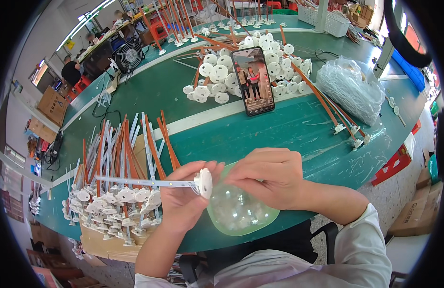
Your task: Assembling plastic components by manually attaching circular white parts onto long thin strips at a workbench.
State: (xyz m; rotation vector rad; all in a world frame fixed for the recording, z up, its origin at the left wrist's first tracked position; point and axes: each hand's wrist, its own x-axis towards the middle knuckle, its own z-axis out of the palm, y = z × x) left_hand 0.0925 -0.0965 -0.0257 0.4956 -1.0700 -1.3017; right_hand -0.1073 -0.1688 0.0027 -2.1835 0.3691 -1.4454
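Note:
My left hand (177, 207) is closed around the end of a thin LED light strip (140, 182), near the white round plastic cap (205, 183) at its tip. The strip lies nearly level, its free end pointing left. Just right of the cap, my right hand (277, 175) has its thumb and fingers pinched together; whatever is between them is hidden. Beneath both hands sits a pale green bowl (271, 217) holding many small shiny pieces (238, 209), too blurred to name.
Strips with white caps (118, 197) are piled on cardboard (104, 244) at left. A phone (260, 93) leans against heaped white-capped strips (224, 72) ahead. A clear plastic bag (349, 89) and more strips (334, 113) lie right. A black fan (130, 55) stands far left.

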